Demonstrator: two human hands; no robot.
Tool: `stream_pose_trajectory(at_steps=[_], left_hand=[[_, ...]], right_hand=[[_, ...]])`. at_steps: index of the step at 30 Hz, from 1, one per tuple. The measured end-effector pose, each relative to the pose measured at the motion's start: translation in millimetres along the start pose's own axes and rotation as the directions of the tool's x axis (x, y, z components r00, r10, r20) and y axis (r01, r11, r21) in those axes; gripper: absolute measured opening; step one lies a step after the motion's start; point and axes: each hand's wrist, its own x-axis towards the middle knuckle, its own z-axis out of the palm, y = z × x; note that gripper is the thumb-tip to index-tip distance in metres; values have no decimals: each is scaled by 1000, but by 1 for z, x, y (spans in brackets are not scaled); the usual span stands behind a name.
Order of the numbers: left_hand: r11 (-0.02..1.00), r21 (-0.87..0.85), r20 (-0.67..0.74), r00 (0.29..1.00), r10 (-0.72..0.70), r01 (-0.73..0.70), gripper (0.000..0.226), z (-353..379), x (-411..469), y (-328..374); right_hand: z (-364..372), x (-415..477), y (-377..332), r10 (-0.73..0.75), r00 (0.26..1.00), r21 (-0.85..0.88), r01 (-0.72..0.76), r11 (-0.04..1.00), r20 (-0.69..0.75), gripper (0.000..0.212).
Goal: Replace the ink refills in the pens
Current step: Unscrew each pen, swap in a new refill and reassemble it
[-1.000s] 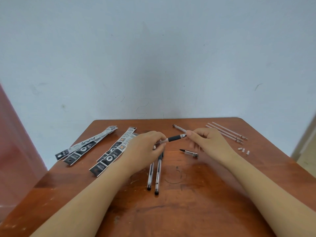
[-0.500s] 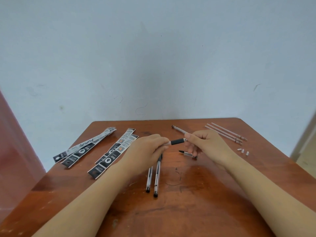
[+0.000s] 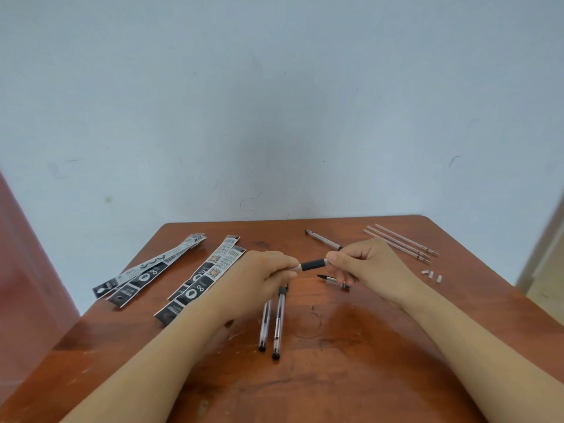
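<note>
Now, left hand [image 3: 259, 279] pinching pen [image 3: 312, 265], right hand [image 3: 369, 264] pinching other end

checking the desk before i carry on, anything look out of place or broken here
Nothing looks broken or spilled. A detached tip section lies loose near the pen held between the left hand and right hand. Three tiny white caps sit loose on the table, easy to lose.

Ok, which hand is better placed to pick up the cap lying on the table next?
Right, probably. The cap lies close by the right hand, which only pinches the pen at its tip end. The left hand grips the pen's other end and sits farther off.
</note>
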Motion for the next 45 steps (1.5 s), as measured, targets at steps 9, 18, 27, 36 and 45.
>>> stream_pose_trajectory(at_steps=[9,18,27,36,45], left_hand=[[975,-176,179,979,-102,134,26,-9,-3,-3],[992,-100,57,995,-77,82,32,-8,-1,4],[985,147,-130,986,109,-89,43,9,2,4],[966,-240,8,996,-93,92,26,-7,-1,10],[984,-138,1,993,-115,114,16,-3,0,4]], right_hand=[[1,-4,-1,-44,997,-93,50,994,65,29],[3,-1,-2,27,999,-7,-27,1000,29,37],[23,1,-4,222,973,383,-181,906,-64,59],[13,-1,-7,-2,1000,141,0,990,14,52],[0,2,-3,76,997,78,-77,994,22,27]])
